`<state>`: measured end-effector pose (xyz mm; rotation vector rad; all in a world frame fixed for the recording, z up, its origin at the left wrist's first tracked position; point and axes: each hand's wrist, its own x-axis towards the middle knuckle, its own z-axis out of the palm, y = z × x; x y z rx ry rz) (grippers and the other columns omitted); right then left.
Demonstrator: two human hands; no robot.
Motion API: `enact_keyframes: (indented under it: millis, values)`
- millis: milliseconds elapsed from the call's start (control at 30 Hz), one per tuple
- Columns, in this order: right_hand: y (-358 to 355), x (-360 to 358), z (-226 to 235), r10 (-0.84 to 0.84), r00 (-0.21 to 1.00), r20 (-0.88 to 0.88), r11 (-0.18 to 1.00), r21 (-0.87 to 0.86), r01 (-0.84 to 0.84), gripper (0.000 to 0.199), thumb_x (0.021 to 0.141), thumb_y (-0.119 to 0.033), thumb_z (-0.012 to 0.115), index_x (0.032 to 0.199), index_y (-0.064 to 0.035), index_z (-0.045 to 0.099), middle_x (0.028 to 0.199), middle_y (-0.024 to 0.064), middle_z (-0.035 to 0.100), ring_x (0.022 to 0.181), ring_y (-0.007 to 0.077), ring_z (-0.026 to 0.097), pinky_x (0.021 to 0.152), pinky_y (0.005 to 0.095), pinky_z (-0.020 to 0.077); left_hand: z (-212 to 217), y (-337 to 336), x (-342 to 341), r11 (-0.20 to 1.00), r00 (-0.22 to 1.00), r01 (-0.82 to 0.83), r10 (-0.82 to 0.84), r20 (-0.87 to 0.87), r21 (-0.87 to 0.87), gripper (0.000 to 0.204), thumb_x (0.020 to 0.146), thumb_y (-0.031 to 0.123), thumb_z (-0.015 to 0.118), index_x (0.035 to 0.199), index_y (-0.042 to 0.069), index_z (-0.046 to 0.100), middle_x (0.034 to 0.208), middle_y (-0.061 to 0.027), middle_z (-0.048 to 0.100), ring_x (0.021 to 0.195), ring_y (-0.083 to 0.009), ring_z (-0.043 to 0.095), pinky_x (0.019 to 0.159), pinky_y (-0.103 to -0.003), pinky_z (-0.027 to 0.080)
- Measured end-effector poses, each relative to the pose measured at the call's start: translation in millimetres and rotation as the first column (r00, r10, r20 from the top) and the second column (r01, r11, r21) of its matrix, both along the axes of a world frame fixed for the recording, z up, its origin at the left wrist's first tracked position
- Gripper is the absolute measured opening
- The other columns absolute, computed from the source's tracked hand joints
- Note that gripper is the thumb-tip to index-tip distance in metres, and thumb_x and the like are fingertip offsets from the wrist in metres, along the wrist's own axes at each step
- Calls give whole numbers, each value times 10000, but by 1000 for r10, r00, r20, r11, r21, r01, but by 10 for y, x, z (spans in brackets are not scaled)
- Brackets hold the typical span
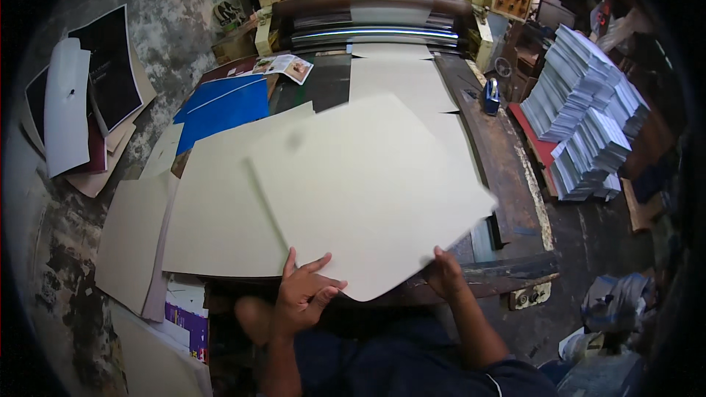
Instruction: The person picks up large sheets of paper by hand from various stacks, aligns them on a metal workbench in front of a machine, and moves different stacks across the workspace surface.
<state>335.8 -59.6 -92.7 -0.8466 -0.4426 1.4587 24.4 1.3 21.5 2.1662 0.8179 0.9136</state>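
Note:
A large cream-grey sheet of board [375,191] lies tilted over the near part of the machine bed, its rounded near corner toward me. My left hand [305,294] holds its near-left edge, with thumb and fingers spread apart along that edge. The near-right edge is pinched in my right hand [445,276], whose fingers are partly hidden. Beneath and left of this sheet is another broad pale board [220,198]. Beyond it, a strip of pale board [401,77] with dark notches runs up to the metal rollers [375,35].
Blue sheets [224,106] and a printed magazine [287,66] lie on the far left. Stacked white paper bundles [581,95] stand at the right. A blue tape dispenser [491,95] sits on the bed's right rail [507,169]. Dark sheets [114,66] lean at the left.

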Motion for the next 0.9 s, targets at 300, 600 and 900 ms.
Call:
enact_keyframes:
  millis: [300, 600, 900]
  values:
    - [-545, -15, -388, -10, 998, -68, 974, -228, -6, 279, 947, -240, 545, 1031, 26, 557, 844, 121, 600, 705, 207, 594, 677, 356, 492, 34, 281, -263, 955, 935, -209, 258, -242, 211, 612, 658, 461, 815, 1145, 120, 671, 1236, -65, 645, 1312, -364, 458, 1080, -564, 306]
    - [-1144, -295, -314, 237, 971, -34, 907, -350, -234, 442, 987, -396, 483, 1189, -3, 504, 1047, 199, 645, 869, 240, 635, 782, 381, 507, -124, 355, -389, 963, 946, -268, 271, -180, 39, 539, 641, 269, 859, 1109, 70, 680, 1146, -94, 689, 1253, -307, 539, 1109, -498, 295]
    - [-1093, -304, -219, 179, 977, -114, 899, -385, -210, 483, 983, -418, 484, 1233, -7, 462, 1023, 227, 646, 829, 244, 619, 830, 421, 494, -65, 357, -307, 956, 947, -294, 292, -130, 10, 389, 736, 275, 814, 1040, 66, 691, 1114, -86, 699, 1207, -288, 578, 1067, -479, 358]
